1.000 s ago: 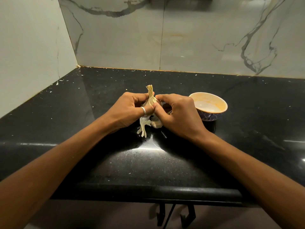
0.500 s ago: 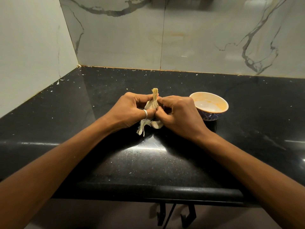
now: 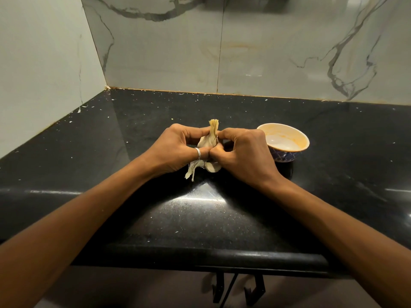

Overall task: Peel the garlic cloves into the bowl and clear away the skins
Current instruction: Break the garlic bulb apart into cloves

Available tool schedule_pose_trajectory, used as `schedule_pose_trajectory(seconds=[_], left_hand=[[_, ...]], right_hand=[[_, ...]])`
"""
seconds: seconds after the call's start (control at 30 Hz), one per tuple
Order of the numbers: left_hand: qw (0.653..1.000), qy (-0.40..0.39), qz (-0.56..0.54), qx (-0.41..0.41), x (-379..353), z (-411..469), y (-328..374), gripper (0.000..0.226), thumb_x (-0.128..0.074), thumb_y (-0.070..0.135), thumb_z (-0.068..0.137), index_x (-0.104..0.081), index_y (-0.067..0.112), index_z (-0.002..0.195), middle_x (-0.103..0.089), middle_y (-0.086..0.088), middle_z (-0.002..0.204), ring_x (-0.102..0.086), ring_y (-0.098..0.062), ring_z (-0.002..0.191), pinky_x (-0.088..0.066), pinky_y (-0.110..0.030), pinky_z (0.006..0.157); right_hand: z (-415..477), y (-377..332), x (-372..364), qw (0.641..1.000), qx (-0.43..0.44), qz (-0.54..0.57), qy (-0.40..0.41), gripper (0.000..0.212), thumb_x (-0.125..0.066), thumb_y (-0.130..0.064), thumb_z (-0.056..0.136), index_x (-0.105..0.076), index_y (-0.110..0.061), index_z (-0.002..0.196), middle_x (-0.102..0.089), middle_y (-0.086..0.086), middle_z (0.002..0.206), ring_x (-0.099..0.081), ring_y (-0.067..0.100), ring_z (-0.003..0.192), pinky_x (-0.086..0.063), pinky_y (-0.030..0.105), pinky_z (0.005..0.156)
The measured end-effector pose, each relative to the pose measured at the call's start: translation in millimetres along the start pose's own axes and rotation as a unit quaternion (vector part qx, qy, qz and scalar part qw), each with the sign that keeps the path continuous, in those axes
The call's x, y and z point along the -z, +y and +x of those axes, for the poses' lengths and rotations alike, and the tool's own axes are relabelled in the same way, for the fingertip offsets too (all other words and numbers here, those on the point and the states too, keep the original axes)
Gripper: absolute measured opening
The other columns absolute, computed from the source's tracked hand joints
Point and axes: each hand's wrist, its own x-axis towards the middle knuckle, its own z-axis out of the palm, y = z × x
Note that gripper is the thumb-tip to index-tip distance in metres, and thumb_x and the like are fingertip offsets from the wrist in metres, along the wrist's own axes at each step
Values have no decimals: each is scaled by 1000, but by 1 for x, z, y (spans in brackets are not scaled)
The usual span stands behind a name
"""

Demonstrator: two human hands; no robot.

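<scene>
A garlic bulb (image 3: 209,138) with a dry yellow stem pointing up is held over the black counter (image 3: 200,218). My left hand (image 3: 178,150), with a ring on the thumb, grips its left side. My right hand (image 3: 242,152) grips its right side, thumbs meeting at the bulb's front. Loose papery skin (image 3: 193,171) hangs below the hands, next to a pale clove (image 3: 213,167). A small bowl (image 3: 287,143) with a cream inside and blue patterned outside stands just right of my right hand; nothing shows inside it.
Marble-look walls close the counter at the back and left. Small white flecks are scattered over the counter, mostly toward the back left corner. The counter's rounded front edge (image 3: 211,256) runs below my forearms, with dark metal hooks (image 3: 253,290) under it.
The bulb has turned slightly and its stem now stands straighter. Both hands have closed in tighter on it, thumbs pressed together.
</scene>
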Motion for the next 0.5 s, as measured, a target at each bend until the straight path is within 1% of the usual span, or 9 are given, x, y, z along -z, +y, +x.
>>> schedule_pose_trajectory(seconds=[0.07,0.17,0.23,0.3,0.4,0.5], left_hand=[[1000,2,-7,5,0,0,-1,42,-71,-5,87,-70,25,117,-77,-1,105,-73,-15,100,-58,-22,82],[999,26,-14,15,3,2,-3,45,-67,-9,88,-66,14,127,-77,-3,106,-73,-13,99,-57,-22,82],[998,51,-25,27,5,4,-5,46,-65,-9,90,-63,10,132,-76,-4,110,-73,-15,102,-58,-24,84],[996,69,-40,39,6,6,-6,46,-63,-8,91,-62,9,133,-75,-7,112,-72,-18,104,-58,-26,88],[995,75,-49,46,6,7,-5,46,-61,-9,92,-61,10,134,-75,-6,112,-72,-15,103,-57,-21,82],[995,73,-49,45,6,7,-5,45,-61,-8,92,-61,10,134,-76,-3,110,-73,-14,103,-56,-20,81]], right_hand=[[0,0,0,1000,-20,7,9,19,-67,-22,82,-79,-10,91,-76,2,77,-68,14,64,-56,37,64],[2,2,2,998,-54,21,26,5,-72,-15,84,-75,-10,84,-70,-2,69,-62,12,60,-51,33,60],[3,1,3,997,-66,27,25,4,-70,-13,85,-74,-11,84,-67,-4,68,-61,11,60,-50,28,58],[3,1,4,997,-69,27,16,7,-68,-12,86,-74,-12,88,-67,-6,68,-60,9,60,-49,24,58],[4,0,4,998,-63,23,7,8,-68,-13,89,-75,-11,93,-70,-5,75,-64,8,65,-55,27,63],[4,0,3,998,-63,30,6,9,-70,-15,90,-75,-11,96,-74,-3,83,-69,8,74,-58,28,72]])
